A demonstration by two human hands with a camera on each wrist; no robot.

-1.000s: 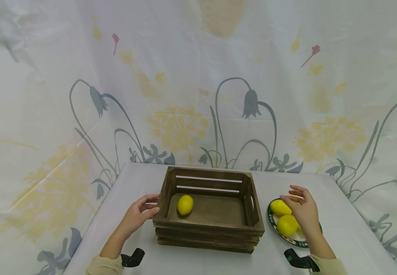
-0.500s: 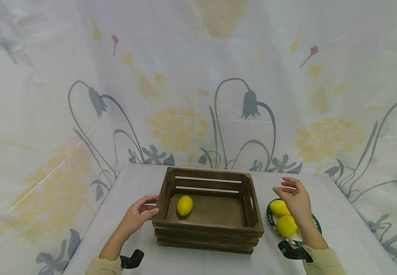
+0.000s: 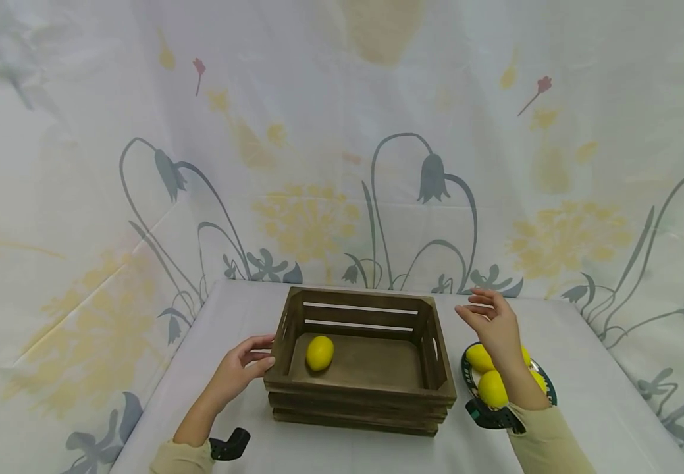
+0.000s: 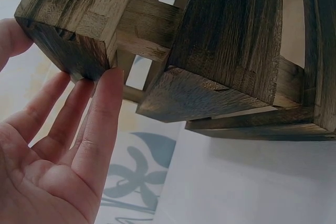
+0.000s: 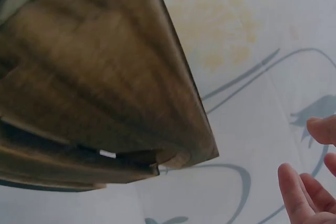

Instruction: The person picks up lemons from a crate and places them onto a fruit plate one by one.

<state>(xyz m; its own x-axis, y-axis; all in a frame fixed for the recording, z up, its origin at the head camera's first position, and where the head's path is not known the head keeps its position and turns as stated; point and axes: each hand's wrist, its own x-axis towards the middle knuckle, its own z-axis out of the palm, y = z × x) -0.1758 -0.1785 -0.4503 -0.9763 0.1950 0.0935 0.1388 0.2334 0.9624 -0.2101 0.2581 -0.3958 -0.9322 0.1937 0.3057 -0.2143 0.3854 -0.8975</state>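
Note:
A brown slatted wooden crate [image 3: 362, 398] stands on the white table, with one lemon [image 3: 320, 353] inside at its left end. My left hand [image 3: 236, 372] holds the crate's left end by the near corner; the left wrist view shows its fingers [image 4: 107, 93] against the slat ends. To the right, my right hand [image 3: 496, 329] hangs in the air past the crate, fingers loosely bent and holding nothing. Behind and below that forearm sits a round plate [image 3: 467, 378] with a dark patterned rim, bearing several lemons [image 3: 492, 388] partly hidden by the arm.
A pale cloth printed with flowers [image 3: 430, 178] hangs behind the table and at both sides. Each wrist wears a black camera mount [image 3: 230, 444]. The plate lies close to the crate's right side on the white tabletop [image 3: 312, 454].
My right hand has risen from over the plate and moved forward and left, uncovering more of the lemons. The left hand, crate and lemon inside it have stayed in place.

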